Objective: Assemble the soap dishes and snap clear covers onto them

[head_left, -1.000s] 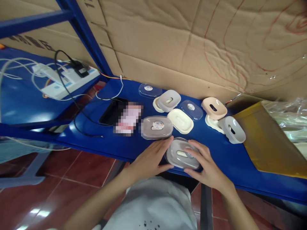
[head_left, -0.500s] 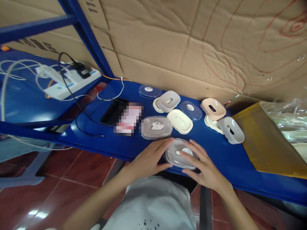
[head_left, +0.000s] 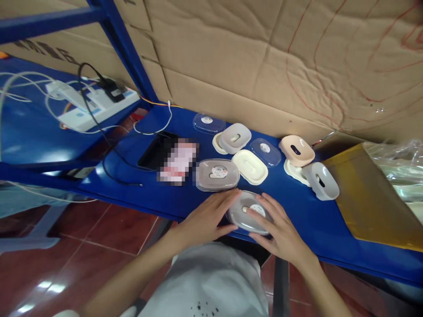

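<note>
Lidded grey dish (head_left: 243, 220): found at the near edge of the blue shelf (head_left: 304, 222), directly before the wearer, clear cover on. The left hand (head_left: 205, 219) gripped its left side, with thumb and fingers spread along the rim. The right hand (head_left: 280, 225) closed over its right side, one finger lying across the cover. A round white label (head_left: 257, 210) showed beside that finger; its print was too small to read.

Just beyond, to the left, lay a second lidded grey dish (head_left: 217, 175), with a white sticker (head_left: 219, 171) bearing fine dark print, illegible. Left of it, a pink-and-white item (head_left: 178, 160) was pixelated, so any writing was obscured.

Behind these lay a cream tray (head_left: 250, 167). To the right, a tilted grey dish (head_left: 322, 181) and a peach dish (head_left: 297, 149) stood by a cream piece (head_left: 295, 171). Farther back were a clear lid (head_left: 265, 152), an open grey dish (head_left: 235, 138) and another clear lid (head_left: 209, 123); both lids carried round white labels, unreadable.

At the rear stood a cardboard wall (head_left: 224, 57), with red curved lines at right and dark printed characters at far left, partly hidden by the blue frame (head_left: 127, 53).
</note>
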Action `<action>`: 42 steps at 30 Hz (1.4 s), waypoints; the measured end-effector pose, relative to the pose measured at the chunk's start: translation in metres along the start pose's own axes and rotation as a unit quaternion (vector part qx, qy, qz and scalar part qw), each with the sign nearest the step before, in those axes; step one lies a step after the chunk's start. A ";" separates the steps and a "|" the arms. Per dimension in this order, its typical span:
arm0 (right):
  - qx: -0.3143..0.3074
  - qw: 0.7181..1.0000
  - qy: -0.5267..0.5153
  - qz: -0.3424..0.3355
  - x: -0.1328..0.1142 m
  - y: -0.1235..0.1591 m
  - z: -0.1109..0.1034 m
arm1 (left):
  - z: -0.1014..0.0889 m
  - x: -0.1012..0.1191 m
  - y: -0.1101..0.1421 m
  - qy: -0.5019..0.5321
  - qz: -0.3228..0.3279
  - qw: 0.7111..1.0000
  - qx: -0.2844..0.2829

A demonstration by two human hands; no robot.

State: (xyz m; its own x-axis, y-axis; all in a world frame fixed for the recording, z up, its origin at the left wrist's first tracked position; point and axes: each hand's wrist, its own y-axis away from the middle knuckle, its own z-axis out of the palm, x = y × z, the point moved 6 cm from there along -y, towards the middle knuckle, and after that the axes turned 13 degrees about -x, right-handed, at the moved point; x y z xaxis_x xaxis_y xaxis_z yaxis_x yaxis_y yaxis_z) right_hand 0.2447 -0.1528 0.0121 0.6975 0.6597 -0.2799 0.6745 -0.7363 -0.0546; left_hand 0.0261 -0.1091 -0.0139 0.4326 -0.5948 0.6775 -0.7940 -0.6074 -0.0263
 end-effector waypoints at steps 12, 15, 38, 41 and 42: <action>0.072 0.986 0.074 0.134 0.052 0.041 -0.017 | 0.001 0.003 0.000 -0.053 -0.007 0.999 -0.005; 0.082 0.975 0.113 0.174 0.067 0.047 -0.018 | 0.002 0.003 0.000 -0.060 -0.009 0.998 -0.007; -0.005 0.989 0.113 0.097 0.007 -0.041 -0.009 | 0.001 -0.001 0.003 -0.067 -0.031 0.997 0.035; -0.033 0.995 0.035 0.085 -0.007 -0.022 -0.012 | 0.000 -0.001 0.002 -0.062 -0.038 0.996 0.044; -0.049 0.995 0.008 0.081 -0.012 -0.017 -0.013 | 0.000 -0.001 0.002 -0.062 -0.035 0.996 0.045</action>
State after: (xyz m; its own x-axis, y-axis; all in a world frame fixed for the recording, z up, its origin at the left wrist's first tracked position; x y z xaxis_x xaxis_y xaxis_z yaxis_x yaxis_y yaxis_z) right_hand 0.2287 -0.1463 0.0288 0.8028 0.5359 -0.2614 0.5721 -0.8158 0.0847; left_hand 0.0239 -0.1097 -0.0141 0.5403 -0.6058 0.5840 -0.7203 -0.6918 -0.0514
